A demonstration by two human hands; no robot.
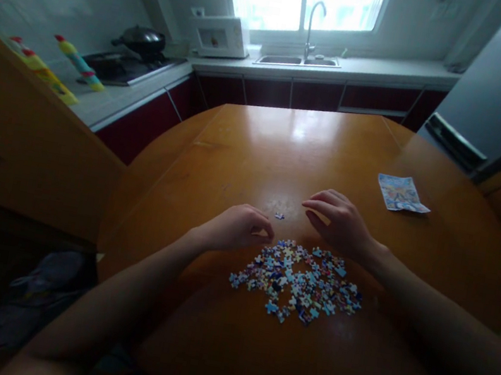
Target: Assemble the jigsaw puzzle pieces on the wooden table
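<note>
A loose heap of small jigsaw puzzle pieces (pixel 305 286), mostly light blue, white and dark, lies on the wooden table in front of me. My left hand (pixel 243 228) is at the heap's upper left edge, its thumb and curled fingertips pinched together; whether a piece is between them I cannot make out. Beyond the heap, between my hands, a small pale purple puzzle piece or joined cluster (pixel 279 216) lies by itself. My right hand (pixel 334 217) hovers above the heap's far right side, thumb and fingers apart, holding nothing visible.
A creased printed picture sheet (pixel 402 193) lies at the right on the round wooden table (pixel 248 142). Behind are a counter with a sink (pixel 279 60), a microwave (pixel 220 36) and a stove with a wok (pixel 141 40). Bottles (pixel 79 63) stand at the left.
</note>
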